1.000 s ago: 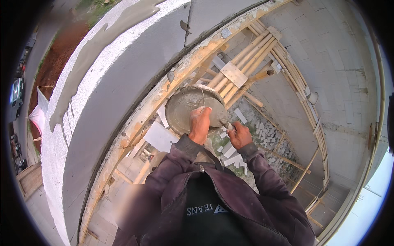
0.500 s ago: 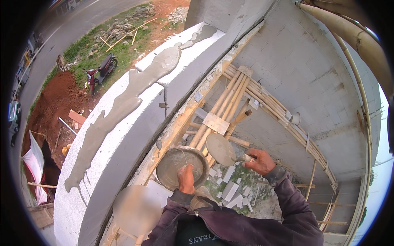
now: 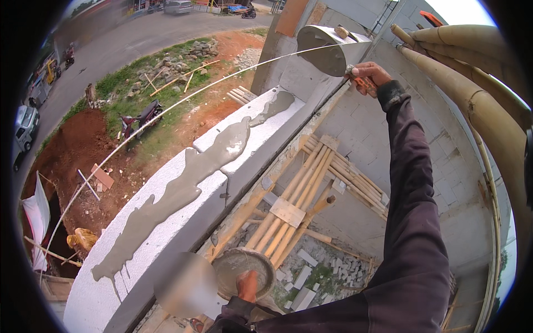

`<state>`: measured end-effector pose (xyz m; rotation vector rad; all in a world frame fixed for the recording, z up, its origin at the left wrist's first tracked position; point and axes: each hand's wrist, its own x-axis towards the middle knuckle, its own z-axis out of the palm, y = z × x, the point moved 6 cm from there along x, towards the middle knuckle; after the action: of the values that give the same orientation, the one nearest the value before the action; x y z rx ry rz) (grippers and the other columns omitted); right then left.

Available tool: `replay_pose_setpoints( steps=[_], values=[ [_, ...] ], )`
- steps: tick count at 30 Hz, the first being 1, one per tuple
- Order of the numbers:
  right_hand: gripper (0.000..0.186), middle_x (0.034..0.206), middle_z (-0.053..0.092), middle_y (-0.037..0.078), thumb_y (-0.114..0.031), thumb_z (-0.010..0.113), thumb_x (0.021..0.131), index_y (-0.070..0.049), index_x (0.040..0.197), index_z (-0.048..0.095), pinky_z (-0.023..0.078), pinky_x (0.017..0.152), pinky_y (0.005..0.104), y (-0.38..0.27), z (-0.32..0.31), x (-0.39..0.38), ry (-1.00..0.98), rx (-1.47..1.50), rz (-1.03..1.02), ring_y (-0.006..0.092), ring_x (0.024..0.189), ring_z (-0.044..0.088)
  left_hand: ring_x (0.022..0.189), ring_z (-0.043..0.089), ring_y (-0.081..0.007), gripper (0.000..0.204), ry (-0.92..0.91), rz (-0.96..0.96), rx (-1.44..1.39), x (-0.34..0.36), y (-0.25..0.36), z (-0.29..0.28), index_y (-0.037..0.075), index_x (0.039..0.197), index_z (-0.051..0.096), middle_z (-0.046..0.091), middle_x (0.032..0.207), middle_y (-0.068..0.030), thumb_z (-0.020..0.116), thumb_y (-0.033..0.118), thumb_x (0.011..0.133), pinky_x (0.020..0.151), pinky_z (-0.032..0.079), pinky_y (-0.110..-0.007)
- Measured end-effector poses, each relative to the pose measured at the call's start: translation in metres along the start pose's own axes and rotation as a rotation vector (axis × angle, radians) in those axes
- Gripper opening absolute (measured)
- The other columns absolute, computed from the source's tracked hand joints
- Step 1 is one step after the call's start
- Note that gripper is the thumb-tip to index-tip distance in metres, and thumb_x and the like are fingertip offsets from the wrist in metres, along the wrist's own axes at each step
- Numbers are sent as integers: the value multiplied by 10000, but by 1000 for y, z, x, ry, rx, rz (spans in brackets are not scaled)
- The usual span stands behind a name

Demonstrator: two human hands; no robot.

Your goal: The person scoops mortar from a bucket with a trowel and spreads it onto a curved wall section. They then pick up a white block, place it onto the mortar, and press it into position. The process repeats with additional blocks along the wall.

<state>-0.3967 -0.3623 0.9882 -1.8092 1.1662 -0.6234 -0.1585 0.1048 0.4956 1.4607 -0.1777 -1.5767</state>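
My right hand is stretched far out and up, gripping the orange handle of a trowel. Its broad metal blade carries a lump of grey mortar and hovers over the far end of the white block wall. A long strip of wet grey mortar lies along the wall's top. A taut guide string runs along the wall's line. My left hand grips the rim of a round pan of mortar, held low beside the wall.
Bamboo scaffold poles stand at the right. A wooden and bamboo platform sits below, with rubble and block offcuts on the ground. Far below on the left are red earth, a parked motorbike and a road.
My right hand has risen from beside the pan and reached out to the wall's far end with the loaded trowel. My left hand has stayed on the pan. The view has tilted up.
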Motion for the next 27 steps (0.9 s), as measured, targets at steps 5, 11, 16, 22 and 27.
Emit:
replay_pose_setpoints(
  steps=[5, 11, 16, 22, 27],
  values=[
    [364, 683, 623, 90, -311, 714, 829, 31, 943, 664, 468, 373, 282, 30, -56, -20, -110, 142, 11, 154, 438, 589, 764, 524, -165, 156, -6, 34, 22, 6, -13, -5, -25, 852, 646, 609, 826, -53, 578, 114, 836, 700, 417, -352],
    [353, 683, 620, 70, -281, 769, 774, 25, 913, 661, 448, 428, 251, 57, -42, -127, -52, 61, 54, 122, 487, 576, 758, 521, -182, 181, -53, 12, 70, 14, -9, 13, -29, 817, 637, 603, 793, -78, 579, 141, 836, 696, 411, -359],
    [323, 747, 652, 44, -144, 820, 690, 3, 945, 686, 486, 572, 280, 110, 84, -233, -166, -172, 259, 149, 631, 599, 779, 527, -186, 184, -103, -36, 180, 4, 18, 32, -17, 822, 650, 611, 800, -68, 570, 147, 847, 721, 411, -370],
    [284, 830, 674, 218, -150, 777, 704, 5, 923, 686, 534, 709, 417, 201, 275, -306, -399, -503, 396, 314, 792, 688, 627, 348, -111, 278, -185, 103, 256, -25, 34, 48, -11, 672, 459, 376, 623, -6, 546, 164, 870, 580, 315, -343],
    [214, 913, 659, 219, -145, 650, 799, -2, 955, 614, 538, 726, 486, 252, 407, -310, -280, -769, 422, 405, 866, 670, 602, 347, -110, 286, -232, 219, 246, -39, 45, 72, -18, 670, 459, 377, 608, -8, 531, 161, 881, 545, 317, -341]
  ],
)
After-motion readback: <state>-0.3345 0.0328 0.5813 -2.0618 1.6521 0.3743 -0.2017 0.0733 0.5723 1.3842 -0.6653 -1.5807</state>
